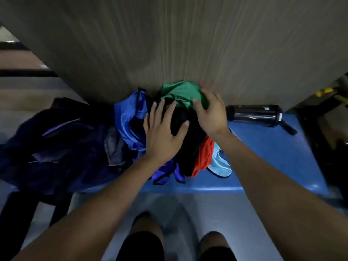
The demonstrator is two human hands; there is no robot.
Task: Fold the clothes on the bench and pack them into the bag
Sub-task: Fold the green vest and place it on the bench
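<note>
A heap of clothes lies on the blue bench point(267, 157) against the wall: a green garment point(180, 93) on top, a black one point(190, 147) in the middle, a bright blue one point(128, 117) at the left, a red one point(204, 157) and a light blue one point(219, 162) at the front right. My left hand point(162, 132) rests spread on the black garment. My right hand point(211, 113) lies on the green garment with fingers spread. A dark navy bag point(56, 144) sits at the bench's left end.
A black bottle point(258, 114) lies on its side on the bench at the right, by the wall. A grey wood-grain wall point(169, 44) rises straight behind the bench. My knees and black shorts point(143, 245) are below, over a grey floor.
</note>
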